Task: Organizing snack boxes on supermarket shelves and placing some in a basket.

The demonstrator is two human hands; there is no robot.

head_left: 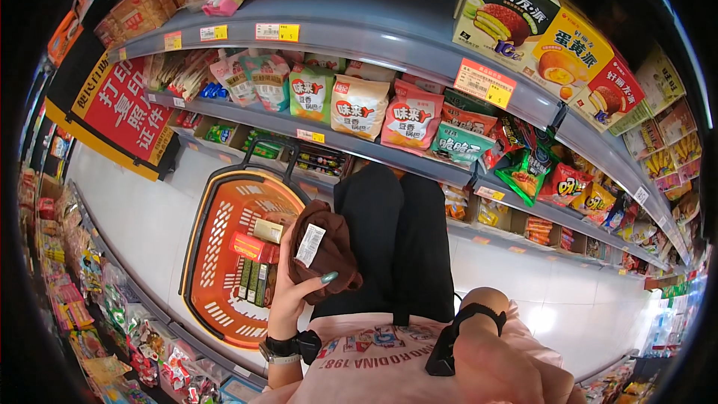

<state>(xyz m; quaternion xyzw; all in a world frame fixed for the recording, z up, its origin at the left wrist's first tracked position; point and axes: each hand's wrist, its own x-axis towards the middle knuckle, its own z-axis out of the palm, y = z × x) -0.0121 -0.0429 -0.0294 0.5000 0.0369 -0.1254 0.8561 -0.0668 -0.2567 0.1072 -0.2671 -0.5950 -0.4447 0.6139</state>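
My left hand (290, 284) grips a crumpled brown cloth item (333, 251), fingers behind it and thumb across its lower part. A white printed label (310, 245) lies on the cloth; whether it is sewn on or loose, I cannot tell. Just left of this hand is an orange shopping basket (206, 284) with a black rim and handle. Inside it are a red box (254, 248), a pale beige box (268, 230) and several dark green boxes (254, 282). At the lower right, my right hand (481, 299) is bent close to my body, its fingers hidden.
Shelves (389, 26) of packaged snacks curve across the front, with snack bags (359, 108) on the middle level and cartons (508, 15) upper right. A red and yellow sign (123, 112) stands at left. More snack packs (142, 329) line the lower left. Pale tiles (142, 213) cover the floor.
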